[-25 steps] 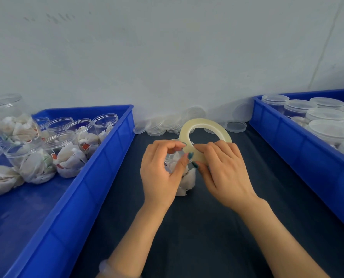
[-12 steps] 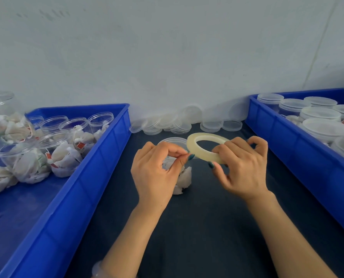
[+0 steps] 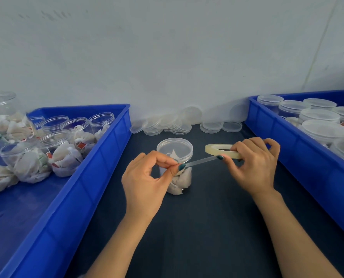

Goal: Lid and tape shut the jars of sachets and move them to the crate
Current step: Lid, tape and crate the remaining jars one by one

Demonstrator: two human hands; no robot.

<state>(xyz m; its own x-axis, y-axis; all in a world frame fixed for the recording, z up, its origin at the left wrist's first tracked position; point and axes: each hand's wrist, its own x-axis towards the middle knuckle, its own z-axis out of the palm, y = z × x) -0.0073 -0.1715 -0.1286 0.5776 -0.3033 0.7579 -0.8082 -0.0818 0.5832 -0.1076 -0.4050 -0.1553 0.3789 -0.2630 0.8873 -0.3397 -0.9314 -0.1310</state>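
The left hand (image 3: 145,183) is closing its grip, thumb and forefinger pinching the free end of the tape strip (image 3: 201,160). The right hand (image 3: 253,163) is curling its grip round the tape roll (image 3: 217,149), thumb pressing under the near rim where the strip is leaving it.

Half a second ago the two hands were nearly touching and no strip was showing. Now they are standing apart, with a narrow, clear, glossy strip stretching taut between them. A second ago the roll was standing upright on edge; now it is lying almost flat, a thin, pale yellowish ring. The hands were covering the jar (image 3: 175,151) before, and now its top is showing.

The jar is standing on the dark, matte bench (image 3: 207,227), toward the back and midway between the two crates, just behind the left hand and under the strip. It is a round, clear plastic jar with a flat translucent lid on it and crumpled white sachets filling its lower part.

A smooth blue plastic crate (image 3: 82,177) is running along the bench's left edge, holding open jars (image 3: 66,157) of white sachets. Another blue crate (image 3: 287,149) is lining the right edge, holding lidded jars (image 3: 319,117). Loose lids (image 3: 167,125), round and translucent, are lying in overlapping heaps along the back edge.
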